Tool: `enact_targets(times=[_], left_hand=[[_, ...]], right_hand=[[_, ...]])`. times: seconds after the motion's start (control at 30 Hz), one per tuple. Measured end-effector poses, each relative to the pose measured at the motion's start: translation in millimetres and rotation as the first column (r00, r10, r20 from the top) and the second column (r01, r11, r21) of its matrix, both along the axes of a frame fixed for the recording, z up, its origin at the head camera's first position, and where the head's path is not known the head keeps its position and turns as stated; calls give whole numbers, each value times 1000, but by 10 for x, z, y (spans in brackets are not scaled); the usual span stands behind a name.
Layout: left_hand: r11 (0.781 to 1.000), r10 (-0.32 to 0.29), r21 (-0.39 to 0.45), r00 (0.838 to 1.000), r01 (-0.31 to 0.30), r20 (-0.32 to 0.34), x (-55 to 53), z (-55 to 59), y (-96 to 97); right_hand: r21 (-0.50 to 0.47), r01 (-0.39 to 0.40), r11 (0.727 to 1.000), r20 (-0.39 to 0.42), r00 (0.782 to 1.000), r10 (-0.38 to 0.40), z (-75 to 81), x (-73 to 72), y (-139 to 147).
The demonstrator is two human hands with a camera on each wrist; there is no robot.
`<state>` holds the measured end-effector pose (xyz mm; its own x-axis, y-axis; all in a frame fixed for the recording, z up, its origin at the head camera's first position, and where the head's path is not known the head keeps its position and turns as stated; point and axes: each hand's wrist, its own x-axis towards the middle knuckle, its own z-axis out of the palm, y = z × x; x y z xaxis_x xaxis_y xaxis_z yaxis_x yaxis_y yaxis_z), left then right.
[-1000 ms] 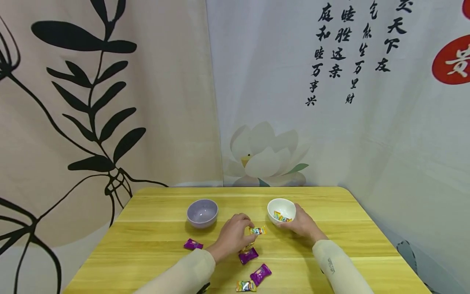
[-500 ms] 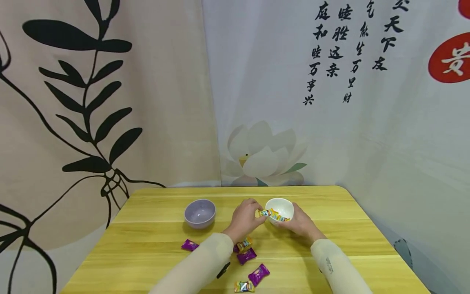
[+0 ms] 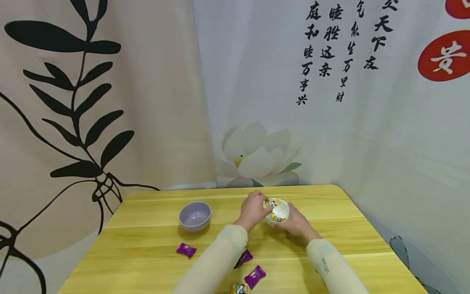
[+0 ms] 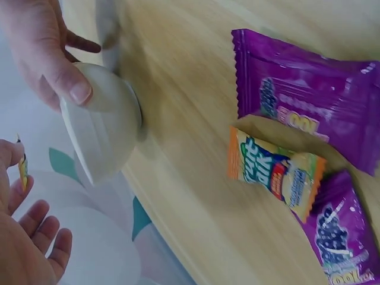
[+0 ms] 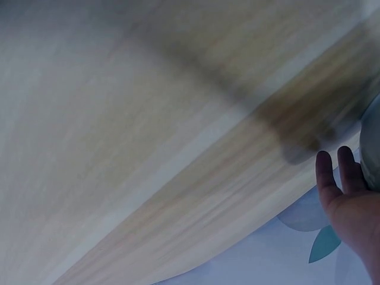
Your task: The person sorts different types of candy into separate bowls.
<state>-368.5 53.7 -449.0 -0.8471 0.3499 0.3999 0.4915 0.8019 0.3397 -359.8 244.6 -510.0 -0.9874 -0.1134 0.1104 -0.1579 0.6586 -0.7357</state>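
Note:
My left hand point(image 3: 253, 210) pinches a yellow-wrapped candy point(image 3: 273, 203) over the white bowl point(image 3: 282, 209). In the left wrist view that candy point(image 4: 23, 169) shows edge-on between thumb and finger, by the bowl's opening. Around the bowl's right side curls my right hand point(image 3: 295, 223), its thumb point(image 4: 78, 89) pressed to the outer wall. More yellow-wrapped candy point(image 3: 276, 218) lies inside the bowl. Only part of the right hand point(image 5: 356, 219) and of the bowl point(image 5: 371, 142) appears in the right wrist view.
Left of the white bowl stands a purple bowl point(image 3: 195, 216). Purple-wrapped candies lie on the wooden table point(image 3: 147, 245), one to the left point(image 3: 186, 250) and others nearer the front point(image 3: 255, 277). Another yellow-wrapped candy point(image 4: 276, 172) rests among purple ones, partly behind the left sleeve in the head view.
My left hand has carried the yellow-wrapped candy from the table's middle up and right to over the white bowl. The right hand keeps its hold on the bowl. The head view has shifted slightly.

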Motion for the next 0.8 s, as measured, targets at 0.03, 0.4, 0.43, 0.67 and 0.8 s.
enact_targets(times=[0.03, 0.4, 0.43, 0.67, 0.8], left_hand=[[1000, 3, -5, 1000, -3, -2, -14, -11, 18], [998, 42, -42, 998, -39, 57, -60, -87, 117], [998, 39, -42, 997, -36, 64, -60, -92, 111], [998, 37, -48, 997, -34, 66, -68, -86, 8], [999, 24, -40, 996, -21, 82, -59, -51, -61]], right_hand=[[1, 1, 1000, 0, 1000, -1, -3, -2, 0], [-14, -5, 1000, -3, 1000, 5, 7, 19, -35], [-14, -5, 1000, -5, 1000, 5, 5, 20, -39], [-12, 10, 1000, 12, 1000, -10, 1, 17, -36], [-11, 19, 1000, 18, 1000, -19, 5, 18, -18]])
